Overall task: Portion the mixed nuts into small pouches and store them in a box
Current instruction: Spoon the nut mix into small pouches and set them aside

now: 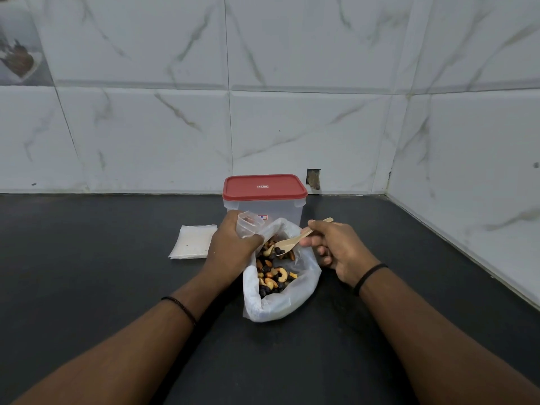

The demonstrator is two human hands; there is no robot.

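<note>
From the head camera, you are at the scooping step: your right hand holds a wooden spoon with its bowl dipped into the mixed nuts, which sit in a large open plastic bag lying on the dark worktop between your forearms. Your left hand holds a small clear pouch at the far rim of the bag, just beside the spoon's bowl. To do this step well, I would keep the pouch's mouth spread and directly over the open bag, so anything that rolls off the spoon falls back among the nuts and not onto the worktop. Take a modest load, since the spoon is shallow and round pieces look likely to slide off, and tip it slowly into the pouch instead of flicking. Your right fingers are curled together around the spoon's handle, thumb on top, with the end of the handle poking out behind the hand. Your left fingers are curled and pinching the pouch; whether its mouth is fully open I cannot tell, because the hand covers part of it. The box, clear with a red lid on it, stands behind the bag near the tiled wall, and a flat stack of spare pouches lies on the worktop left of your left hand.
</note>
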